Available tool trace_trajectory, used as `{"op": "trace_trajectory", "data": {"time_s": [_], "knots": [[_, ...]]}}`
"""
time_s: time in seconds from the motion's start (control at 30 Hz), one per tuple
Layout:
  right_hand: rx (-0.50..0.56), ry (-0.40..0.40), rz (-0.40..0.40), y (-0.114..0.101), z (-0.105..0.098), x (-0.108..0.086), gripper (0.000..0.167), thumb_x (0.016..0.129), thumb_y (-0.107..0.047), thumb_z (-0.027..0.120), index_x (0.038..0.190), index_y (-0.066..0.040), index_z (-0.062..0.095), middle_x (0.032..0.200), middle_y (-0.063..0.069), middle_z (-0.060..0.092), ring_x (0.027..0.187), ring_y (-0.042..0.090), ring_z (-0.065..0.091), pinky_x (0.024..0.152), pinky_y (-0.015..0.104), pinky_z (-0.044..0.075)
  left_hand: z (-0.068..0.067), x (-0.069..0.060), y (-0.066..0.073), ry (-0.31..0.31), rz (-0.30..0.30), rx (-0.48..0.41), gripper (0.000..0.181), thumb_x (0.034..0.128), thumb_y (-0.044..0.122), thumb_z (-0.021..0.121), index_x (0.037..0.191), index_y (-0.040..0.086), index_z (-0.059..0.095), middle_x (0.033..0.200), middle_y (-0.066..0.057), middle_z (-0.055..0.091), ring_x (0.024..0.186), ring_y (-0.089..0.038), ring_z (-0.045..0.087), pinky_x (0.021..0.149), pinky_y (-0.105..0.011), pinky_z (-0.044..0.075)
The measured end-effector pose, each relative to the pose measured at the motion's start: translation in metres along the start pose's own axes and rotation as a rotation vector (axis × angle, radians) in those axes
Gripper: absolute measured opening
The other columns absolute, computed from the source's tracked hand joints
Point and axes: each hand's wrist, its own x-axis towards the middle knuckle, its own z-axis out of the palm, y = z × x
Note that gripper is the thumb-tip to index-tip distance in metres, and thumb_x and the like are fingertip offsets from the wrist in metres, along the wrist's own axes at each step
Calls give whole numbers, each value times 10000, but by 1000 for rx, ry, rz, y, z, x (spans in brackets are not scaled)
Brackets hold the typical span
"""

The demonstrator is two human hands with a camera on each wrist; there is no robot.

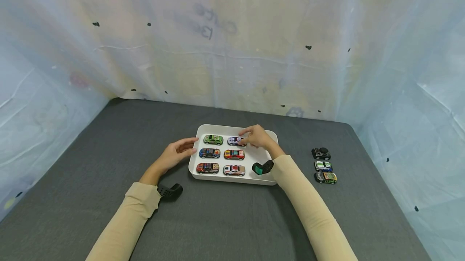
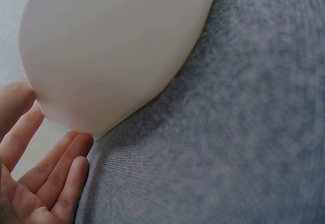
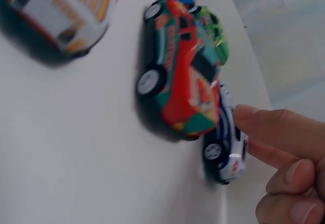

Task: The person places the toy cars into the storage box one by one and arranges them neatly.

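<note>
A white tray (image 1: 261,150) holds several small toy cars in two columns. At the back right of them, my right hand (image 1: 258,136) pinches a white-and-purple toy car (image 1: 233,140) between thumb and index finger, the other fingers curled. In the right wrist view this car (image 3: 226,158) stands beside a red-and-green car (image 3: 190,82). My left hand (image 1: 172,157) touches the tray's left end with loosely extended fingers; in the left wrist view they rest against the outer wall (image 2: 111,56). A green car (image 1: 213,139) is at the back left, a blue-and-black car (image 1: 209,153) before it.
Right of the tray, a black car (image 1: 321,154), a white, blue and green car (image 1: 323,166) and a green-and-orange car (image 1: 325,178) line up on the grey cloth (image 1: 218,216). Pale sheeting (image 1: 254,75) encloses the table's back and sides.
</note>
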Motion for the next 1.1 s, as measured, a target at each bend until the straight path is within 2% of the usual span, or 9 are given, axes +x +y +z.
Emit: {"op": "trace_trajectory", "data": {"time_s": [0.2,0.53,0.63,0.77,0.87,1.1], "knots": [[-4,9,-33,-6,-9,-7,355,853,-208,741,1184,-89,691,408,-59,404,375,97,287,460,252,316,1,3,0,-3,5,-14,551,935,320,638,1427,132,477,1452,-173,497,1300,-344,504,906,-198,484],[47,54,-105,-9,-23,-33,349,871,-187,719,1192,-56,680,429,-68,371,386,91,306,468,244,322,3,5,0,-5,13,-14,542,940,306,634,1426,121,479,1452,-177,497,1294,-350,506,871,-137,466],[57,66,-141,-7,-27,-43,335,879,-177,711,1187,-51,680,434,-66,373,383,93,319,465,240,335,3,5,0,-4,12,-9,543,940,307,634,1426,123,478,1453,-175,496,1297,-348,506,888,-157,471],[82,93,-183,-2,-30,-54,333,886,-162,701,1187,-23,670,451,-68,403,382,86,333,451,237,327,2,5,0,-1,11,4,542,940,317,632,1426,131,479,1453,-171,497,1302,-345,505,937,-247,486],[107,112,-194,3,-31,-64,345,888,-147,696,1199,-1,656,468,-57,418,389,74,331,443,232,313,2,6,0,-1,14,14,543,942,324,628,1428,133,476,1455,-171,494,1305,-346,504,961,-304,487],[130,159,-185,14,-33,-86,362,878,-148,710,1188,29,651,480,-51,419,386,55,323,428,233,304,1,5,-1,2,16,23,541,944,321,625,1431,137,473,1450,-173,499,1303,-346,507,970,-322,487]]}}
